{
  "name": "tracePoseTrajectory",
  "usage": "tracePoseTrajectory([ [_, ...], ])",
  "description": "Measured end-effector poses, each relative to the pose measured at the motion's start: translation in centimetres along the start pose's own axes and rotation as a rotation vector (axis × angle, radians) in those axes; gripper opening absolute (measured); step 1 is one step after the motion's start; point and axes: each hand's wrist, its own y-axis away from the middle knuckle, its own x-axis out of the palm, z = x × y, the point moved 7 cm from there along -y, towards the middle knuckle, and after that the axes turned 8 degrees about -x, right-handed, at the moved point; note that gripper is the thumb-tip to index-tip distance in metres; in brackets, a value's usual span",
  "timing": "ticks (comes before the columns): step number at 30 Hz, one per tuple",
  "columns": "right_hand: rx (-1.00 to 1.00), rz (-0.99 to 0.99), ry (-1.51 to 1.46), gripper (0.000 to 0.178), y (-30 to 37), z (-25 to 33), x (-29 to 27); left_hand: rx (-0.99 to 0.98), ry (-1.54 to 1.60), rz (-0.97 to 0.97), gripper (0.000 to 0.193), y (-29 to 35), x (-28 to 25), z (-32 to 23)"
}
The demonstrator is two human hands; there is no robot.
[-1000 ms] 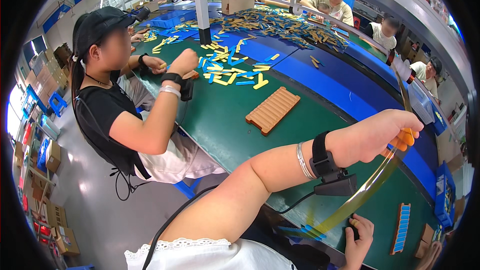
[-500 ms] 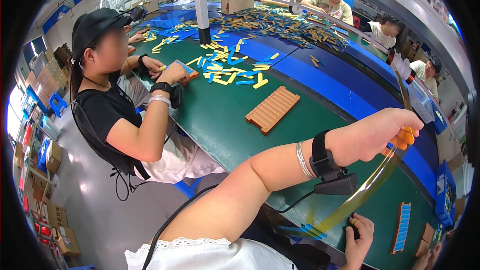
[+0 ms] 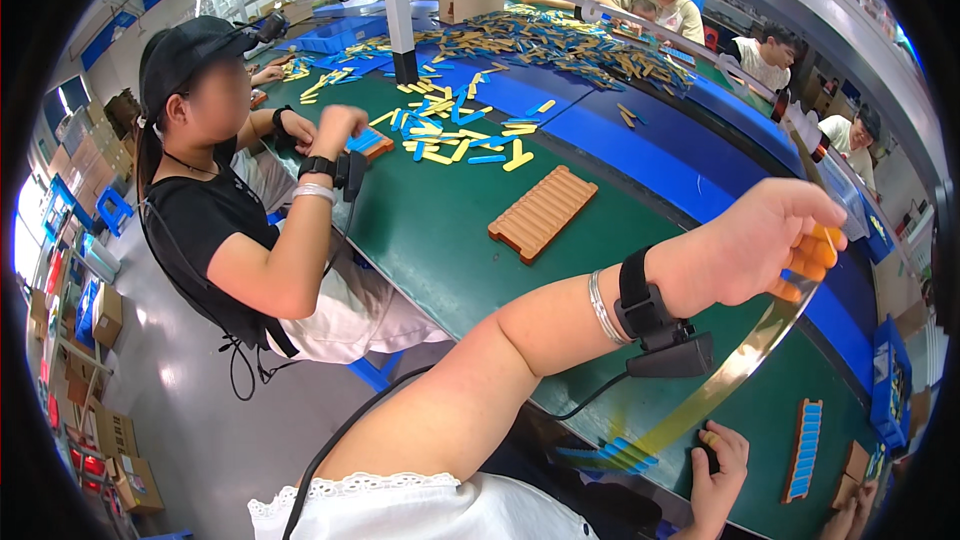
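My left hand point(image 3: 780, 245), with orange finger covers on its fingertips, is raised over the table's right side. Its fingers are closed on the upper end of a clear yellowish tape strip point(image 3: 740, 365). The strip curves down to a row of blue sticks point(image 3: 620, 455) near the table's front edge, partly seen through it. My right hand point(image 3: 720, 465) is low beside the strip, fingers curled around something dark I cannot make out; a yellow cover shows on one finger. A small black device is strapped to my left wrist.
On the green table point(image 3: 430, 250) lies a brown grooved tray point(image 3: 545, 212); another tray point(image 3: 803, 450) holds blue sticks. Loose yellow and blue sticks point(image 3: 460, 130) lie farther back. A co-worker point(image 3: 240, 210) works at the left. A blue bin point(image 3: 890, 385) stands right.
My left hand has risen slightly and turned, and the tape strip has shifted with it, now looking broader. The co-worker's near hand has lifted off the tray at the left.
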Motion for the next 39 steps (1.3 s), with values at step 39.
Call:
tracePoseTrajectory([
  [39,-0.081,-0.012,0.040,0.021,-1.1,0.4,0.0,0.023,0.195,0.554,0.074,2.1,-0.5,-3.7],
])
